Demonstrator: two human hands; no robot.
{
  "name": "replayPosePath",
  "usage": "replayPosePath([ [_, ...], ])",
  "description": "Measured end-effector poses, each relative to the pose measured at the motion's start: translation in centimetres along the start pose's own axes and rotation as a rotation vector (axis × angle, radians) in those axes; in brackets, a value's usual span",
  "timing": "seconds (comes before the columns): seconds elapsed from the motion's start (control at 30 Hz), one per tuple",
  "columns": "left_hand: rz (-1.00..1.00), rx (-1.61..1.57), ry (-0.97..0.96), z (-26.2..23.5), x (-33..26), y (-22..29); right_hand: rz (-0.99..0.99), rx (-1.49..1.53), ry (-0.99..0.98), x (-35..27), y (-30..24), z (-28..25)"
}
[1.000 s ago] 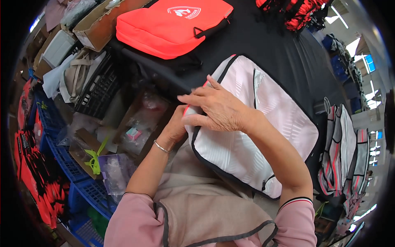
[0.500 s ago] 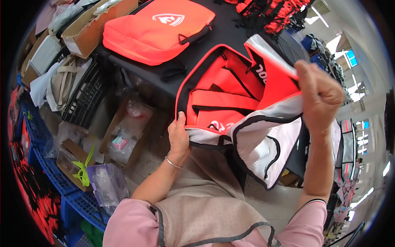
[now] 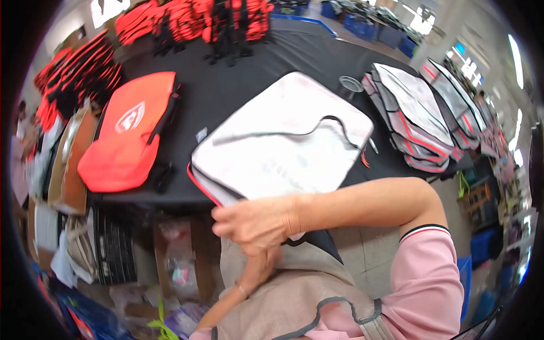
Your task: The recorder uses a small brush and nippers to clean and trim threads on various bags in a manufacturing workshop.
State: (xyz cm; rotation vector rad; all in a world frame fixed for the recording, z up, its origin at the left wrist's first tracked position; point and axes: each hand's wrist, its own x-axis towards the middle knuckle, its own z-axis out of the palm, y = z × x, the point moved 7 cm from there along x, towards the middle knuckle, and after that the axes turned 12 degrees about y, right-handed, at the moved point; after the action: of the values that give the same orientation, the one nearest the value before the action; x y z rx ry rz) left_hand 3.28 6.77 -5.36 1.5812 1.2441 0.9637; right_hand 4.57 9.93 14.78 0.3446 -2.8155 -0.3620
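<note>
A flat white-grey bag point(image 3: 283, 141) with black piping and a red seam lies shut on the black table point(image 3: 238, 85). My right hand point(image 3: 258, 224) grips its near edge, the arm reaching in from the right in a pink sleeve. Just under the right hand is my left hand point(image 3: 262, 262), mostly hidden against my beige apron point(image 3: 283, 300). What its fingers hold cannot be made out. A thin bracelet sits on the left wrist.
A red-orange bag point(image 3: 127, 133) lies at the table's left. A stack of grey bags point(image 3: 416, 116) sits at the right, with a round metal tin point(image 3: 351, 85) beside it. Red-and-black bags point(image 3: 187, 22) pile up at the back. Cardboard boxes point(image 3: 71, 164) and plastic packets crowd the floor on the left.
The bag was open with its red inside showing and my right hand lifting the flap. Now it lies shut, white side up, and my right hand has come down to its near edge.
</note>
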Motion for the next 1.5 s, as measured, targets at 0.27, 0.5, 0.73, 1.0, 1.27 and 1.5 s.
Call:
replayPosePath([
  [0.27,0.841,0.735,0.333,-9.4,2.9,11.5,0.340,0.033,0.266,-6.6,-3.6,-1.3],
  [0.5,1.027,0.689,0.251,-9.0,7.0,10.6,0.466,0.079,0.580,-9.9,-5.1,-1.6],
  [0.73,1.030,0.713,-0.059,-9.5,8.6,10.8,0.710,0.081,0.997,-14.1,-1.8,-4.4],
  [1.0,0.925,0.760,0.048,-14.3,1.5,10.1,1.864,-0.381,0.947,-31.5,-0.3,-0.4],
  [1.27,0.751,0.806,0.375,-14.3,4.0,11.9,1.765,0.490,1.085,-30.2,11.6,8.5],
  [1.5,0.774,0.890,0.448,-10.7,16.4,16.2,1.647,0.288,1.491,-28.6,10.8,-2.5],
])
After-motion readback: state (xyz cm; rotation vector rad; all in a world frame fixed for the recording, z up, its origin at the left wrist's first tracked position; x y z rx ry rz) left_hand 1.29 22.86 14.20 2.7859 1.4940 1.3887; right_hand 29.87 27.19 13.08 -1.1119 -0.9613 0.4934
